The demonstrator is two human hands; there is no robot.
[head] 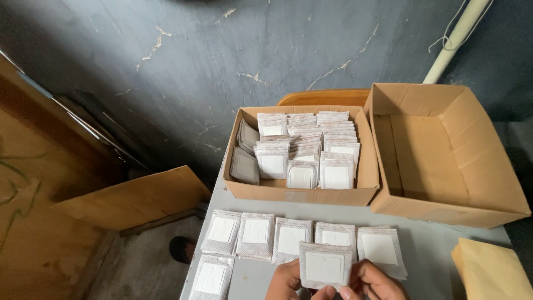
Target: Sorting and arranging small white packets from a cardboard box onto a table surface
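Hands [333,284] pinch a flat white sachet [325,265] upright, face toward camera.

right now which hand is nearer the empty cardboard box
Right. The right hand sits below the empty box, on the held sachet's box side; the left hand is farther.

Both hands hold one white sachet [325,266] above the grey table [433,250], the left hand [284,282] and the right hand [373,282] pinching its lower corners. Behind it lies a row of sachets [288,236]. Farther back stands a cardboard box [300,193] packed with sachets, beside an open box [444,150]. Brown envelopes [491,272] lie at the right.
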